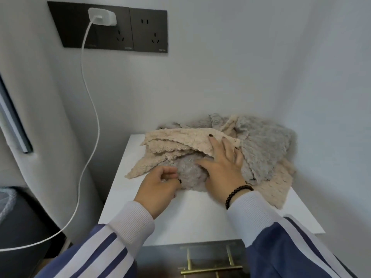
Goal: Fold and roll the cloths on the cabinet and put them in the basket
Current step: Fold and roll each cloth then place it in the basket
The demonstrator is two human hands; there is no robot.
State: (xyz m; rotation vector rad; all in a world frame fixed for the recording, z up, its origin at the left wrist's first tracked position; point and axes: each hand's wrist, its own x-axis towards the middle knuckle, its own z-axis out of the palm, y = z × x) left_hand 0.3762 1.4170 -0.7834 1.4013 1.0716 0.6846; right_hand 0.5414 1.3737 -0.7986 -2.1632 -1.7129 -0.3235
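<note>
Heap of beige and grey cloths (pixel 230 145) on the far right part of the white cabinet top (pixel 196 213), against the wall corner; one beige layer trailing toward the near right edge. Left hand (pixel 158 185) at the near left rim of the heap, fingers curled and pinching a grey cloth (pixel 190 175). Right hand (pixel 222 165) laid flat on the heap, fingers spread and pressing — not closed on anything. No basket in view. Fleecy, limp, light fabric by the look: likely to sag and cling to neighbouring layers, hardly to slip. Best taken at a free corner or hem — the grey edge near the left hand a fair candidate — with the rest of the heap held down. Beyond, on the wall: dark socket plate (pixel 148 31), white charger (pixel 102 17) with cable.
</note>
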